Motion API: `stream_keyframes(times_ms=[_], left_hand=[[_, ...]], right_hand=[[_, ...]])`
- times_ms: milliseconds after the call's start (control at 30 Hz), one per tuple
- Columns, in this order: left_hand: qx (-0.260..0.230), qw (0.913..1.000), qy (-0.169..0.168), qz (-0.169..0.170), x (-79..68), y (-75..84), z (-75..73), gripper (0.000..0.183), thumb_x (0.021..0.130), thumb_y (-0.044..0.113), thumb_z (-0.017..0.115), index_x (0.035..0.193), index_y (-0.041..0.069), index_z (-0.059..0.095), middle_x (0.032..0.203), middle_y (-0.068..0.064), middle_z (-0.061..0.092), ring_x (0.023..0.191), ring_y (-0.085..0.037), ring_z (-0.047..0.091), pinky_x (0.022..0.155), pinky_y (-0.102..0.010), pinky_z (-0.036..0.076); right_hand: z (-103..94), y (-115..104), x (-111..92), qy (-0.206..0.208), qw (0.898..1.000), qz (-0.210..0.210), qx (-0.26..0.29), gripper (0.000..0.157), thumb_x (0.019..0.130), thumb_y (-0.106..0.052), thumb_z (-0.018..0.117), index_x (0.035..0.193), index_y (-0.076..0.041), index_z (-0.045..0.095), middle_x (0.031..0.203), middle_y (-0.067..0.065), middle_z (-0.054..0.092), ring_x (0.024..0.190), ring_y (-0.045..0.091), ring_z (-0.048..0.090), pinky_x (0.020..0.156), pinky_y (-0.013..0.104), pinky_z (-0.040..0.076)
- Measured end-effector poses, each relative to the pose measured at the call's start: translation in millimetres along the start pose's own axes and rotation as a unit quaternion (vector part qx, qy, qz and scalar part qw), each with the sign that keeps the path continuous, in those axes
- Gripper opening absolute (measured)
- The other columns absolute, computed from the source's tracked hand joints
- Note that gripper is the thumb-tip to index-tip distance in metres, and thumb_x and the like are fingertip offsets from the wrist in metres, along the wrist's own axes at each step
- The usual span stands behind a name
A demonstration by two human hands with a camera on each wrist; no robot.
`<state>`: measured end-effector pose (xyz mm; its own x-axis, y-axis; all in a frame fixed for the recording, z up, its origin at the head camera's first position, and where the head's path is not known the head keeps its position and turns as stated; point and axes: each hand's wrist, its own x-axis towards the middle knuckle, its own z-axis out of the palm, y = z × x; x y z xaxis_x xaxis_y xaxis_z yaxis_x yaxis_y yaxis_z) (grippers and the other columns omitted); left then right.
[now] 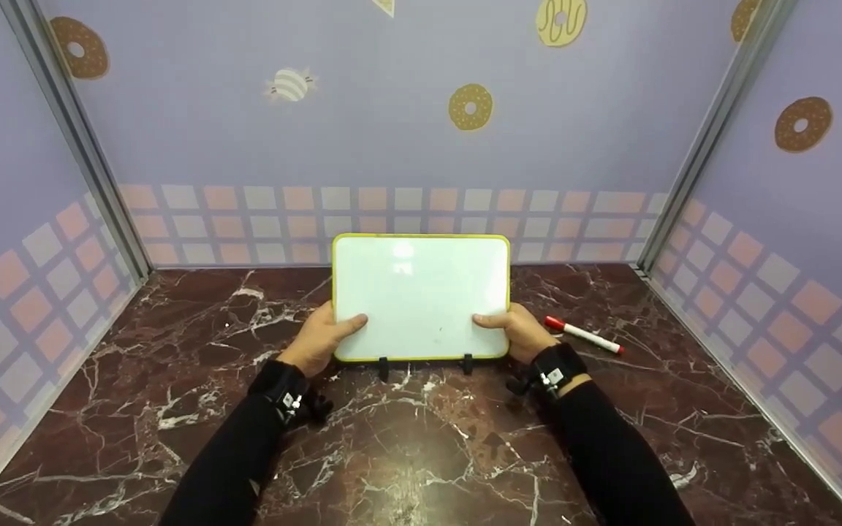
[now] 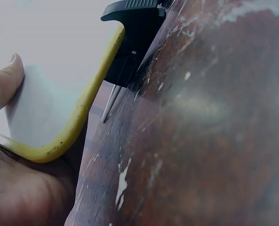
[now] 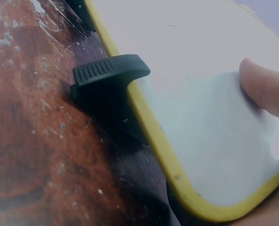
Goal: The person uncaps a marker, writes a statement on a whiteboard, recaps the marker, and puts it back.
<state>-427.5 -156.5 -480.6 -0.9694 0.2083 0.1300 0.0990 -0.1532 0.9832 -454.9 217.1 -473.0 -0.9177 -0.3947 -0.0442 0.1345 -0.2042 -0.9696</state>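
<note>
A small whiteboard (image 1: 421, 292) with a yellow rim stands upright, tilted back, on a black stand whose two front hooks (image 1: 468, 362) catch its lower edge. My left hand (image 1: 315, 340) grips the board's left side, thumb on the white face and the other fingers behind, hidden. On the right side my right hand (image 1: 527, 332) holds it the same way. The left wrist view shows a hook (image 2: 134, 42) at the yellow rim, with a thin metal rod behind it. In the right wrist view another hook (image 3: 111, 73) laps over the rim.
A white marker (image 1: 585, 336) with red ends lies on the dark marbled table (image 1: 406, 453), just right of my right hand. Patterned lilac walls (image 1: 406, 146) enclose the table at the back and on both sides.
</note>
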Motion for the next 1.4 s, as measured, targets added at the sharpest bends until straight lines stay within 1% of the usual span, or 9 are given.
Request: stream_keyframes(times_ms=[233,333,467,633,1033,1167,1300,1400], left_hand=[[-0.003,0.9999,-0.007,-0.011,-2.1,2.1,0.6,0.045,0.110,0.005,0.070,0.149,-0.006,0.052,0.123,-0.013,0.078,0.106,-0.027,0.079,0.091,-0.045,0.067],[-0.003,0.9999,-0.008,-0.013,-3.0,1.5,0.0,0.043,0.109,0.005,0.072,0.147,-0.006,0.054,0.122,-0.013,0.078,0.107,-0.027,0.079,0.092,-0.045,0.067],[-0.003,0.9998,-0.010,-0.017,-4.5,0.5,-0.5,0.041,0.108,0.005,0.073,0.143,-0.007,0.056,0.120,-0.013,0.079,0.106,-0.027,0.080,0.092,-0.045,0.067],[-0.007,0.9997,-0.018,-0.017,-7.4,1.4,-0.8,0.039,0.108,0.005,0.073,0.142,-0.007,0.058,0.120,-0.013,0.079,0.105,-0.027,0.080,0.092,-0.046,0.067],[-0.017,0.9995,-0.024,-0.015,-10.9,4.1,1.3,0.035,0.110,0.005,0.070,0.141,-0.007,0.059,0.119,-0.013,0.080,0.105,-0.026,0.080,0.093,-0.044,0.067],[-0.012,0.9995,-0.023,-0.016,-10.9,4.5,1.1,0.037,0.110,0.008,0.071,0.142,-0.008,0.059,0.120,-0.013,0.079,0.107,-0.026,0.079,0.094,-0.044,0.066],[-0.003,0.9996,-0.022,-0.018,-11.2,5.5,0.2,0.044,0.110,0.012,0.072,0.146,-0.008,0.056,0.124,-0.014,0.078,0.111,-0.028,0.078,0.096,-0.046,0.065],[-0.004,0.9996,-0.022,-0.017,-11.5,6.6,-0.2,0.047,0.110,0.013,0.073,0.148,-0.008,0.055,0.126,-0.015,0.077,0.114,-0.028,0.077,0.097,-0.046,0.065]], right_hand=[[0.1,-1,-3,-0.003,1.000,0.000,-0.002,0.025,0.104,0.001,0.070,0.128,-0.001,0.070,0.123,0.014,0.081,0.114,0.029,0.079,0.098,0.046,0.065],[0.2,-2,-4,-0.010,1.000,-0.002,-0.007,0.027,0.104,0.001,0.069,0.131,0.001,0.069,0.124,0.015,0.080,0.115,0.029,0.078,0.099,0.047,0.064],[-0.8,-1,-6,-0.010,1.000,-0.001,-0.012,0.027,0.104,0.002,0.069,0.131,0.002,0.070,0.123,0.015,0.080,0.114,0.029,0.079,0.099,0.047,0.064],[-2.3,0,-7,-0.006,1.000,0.002,-0.016,0.026,0.102,0.003,0.069,0.128,0.001,0.072,0.121,0.015,0.081,0.113,0.029,0.079,0.098,0.047,0.065],[-1.0,-2,-10,-0.010,1.000,0.000,-0.027,0.029,0.101,0.001,0.072,0.130,0.001,0.072,0.123,0.015,0.080,0.114,0.030,0.078,0.099,0.048,0.064],[-2.3,-1,-10,-0.007,1.000,0.000,-0.026,0.030,0.101,0.001,0.073,0.131,0.002,0.071,0.124,0.015,0.080,0.115,0.030,0.078,0.099,0.047,0.064],[-3.6,-1,-10,-0.017,1.000,-0.005,-0.023,0.032,0.102,0.002,0.071,0.134,0.003,0.069,0.126,0.016,0.079,0.116,0.030,0.078,0.100,0.049,0.064],[-3.1,-2,-10,-0.018,0.999,-0.011,-0.024,0.032,0.101,0.003,0.071,0.133,0.003,0.069,0.125,0.016,0.080,0.116,0.030,0.078,0.100,0.049,0.064]])
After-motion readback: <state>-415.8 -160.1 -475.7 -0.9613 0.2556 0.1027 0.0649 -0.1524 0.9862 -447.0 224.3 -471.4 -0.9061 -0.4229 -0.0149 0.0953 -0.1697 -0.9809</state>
